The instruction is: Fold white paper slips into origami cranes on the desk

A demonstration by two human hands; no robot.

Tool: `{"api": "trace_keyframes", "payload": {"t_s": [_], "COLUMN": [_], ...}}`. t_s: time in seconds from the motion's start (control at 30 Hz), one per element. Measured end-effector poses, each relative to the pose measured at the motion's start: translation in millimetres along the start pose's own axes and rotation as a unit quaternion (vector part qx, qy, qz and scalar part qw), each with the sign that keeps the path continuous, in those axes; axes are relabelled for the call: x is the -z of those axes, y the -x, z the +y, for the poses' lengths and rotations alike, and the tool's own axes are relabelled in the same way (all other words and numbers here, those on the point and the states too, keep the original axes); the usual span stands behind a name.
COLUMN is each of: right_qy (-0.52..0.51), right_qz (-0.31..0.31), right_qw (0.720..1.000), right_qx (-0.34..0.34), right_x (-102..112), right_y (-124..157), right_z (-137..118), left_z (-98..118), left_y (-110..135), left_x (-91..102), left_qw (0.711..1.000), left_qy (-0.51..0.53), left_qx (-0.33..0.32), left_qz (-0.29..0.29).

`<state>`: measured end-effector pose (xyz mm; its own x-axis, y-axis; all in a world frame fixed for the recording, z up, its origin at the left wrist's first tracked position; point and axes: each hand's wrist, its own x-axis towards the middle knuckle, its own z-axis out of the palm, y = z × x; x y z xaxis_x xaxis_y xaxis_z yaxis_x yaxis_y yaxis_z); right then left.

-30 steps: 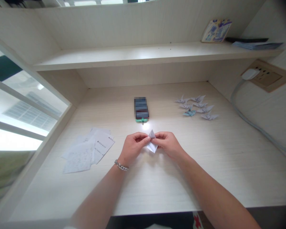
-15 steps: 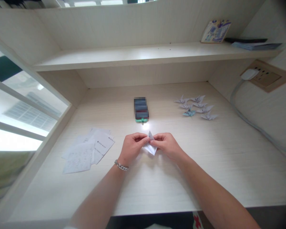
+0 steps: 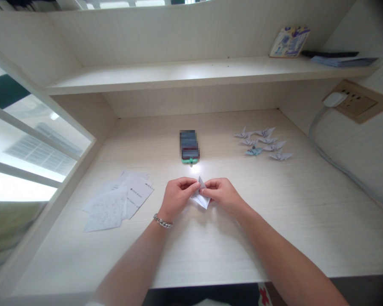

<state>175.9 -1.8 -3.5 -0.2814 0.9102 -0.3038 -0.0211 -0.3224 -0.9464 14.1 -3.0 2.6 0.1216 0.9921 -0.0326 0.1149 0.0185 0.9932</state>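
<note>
A small piece of folded white paper (image 3: 202,200) is pinched between both hands above the middle of the desk, one pointed tip up and its wider end toward me. My left hand (image 3: 181,192) grips its left side with thumb and fingers; a chain bracelet circles that wrist. From the other side, my right hand (image 3: 224,194) is closed on the paper too, thumb close to the left thumb. My fingers hide part of the folds. Several folded paper cranes (image 3: 274,145), mostly white, sit at the back right, with one blue crane (image 3: 253,151) among them.
A phone (image 3: 189,145) with a blurred-out screen and a green edge lies beyond my hands. Loose paper sheets (image 3: 105,208) overlap on the left. On the right wall, a plug and grey cable (image 3: 335,168) hang from a socket (image 3: 360,104). A shelf (image 3: 178,73) spans the back.
The folded paper has tilted very slightly, its upper tip shifting a little left. Both hands stay nearly in place, still gripping it.
</note>
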Motion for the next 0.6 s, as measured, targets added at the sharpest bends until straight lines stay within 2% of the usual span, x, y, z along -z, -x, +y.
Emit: {"api": "trace_keyframes", "payload": {"t_s": [0.6], "right_qy": [-0.009], "right_qz": [-0.025], "right_qw": [1.0], "right_qx": [-0.001], "right_x": [0.3], "right_y": [-0.8], "right_z": [5.7], "left_z": [4.2], "left_y": [-1.3], "left_x": [2.0], "left_qw": [0.999], "left_qy": [-0.028], "left_qx": [-0.016], "left_qz": [-0.007]}}
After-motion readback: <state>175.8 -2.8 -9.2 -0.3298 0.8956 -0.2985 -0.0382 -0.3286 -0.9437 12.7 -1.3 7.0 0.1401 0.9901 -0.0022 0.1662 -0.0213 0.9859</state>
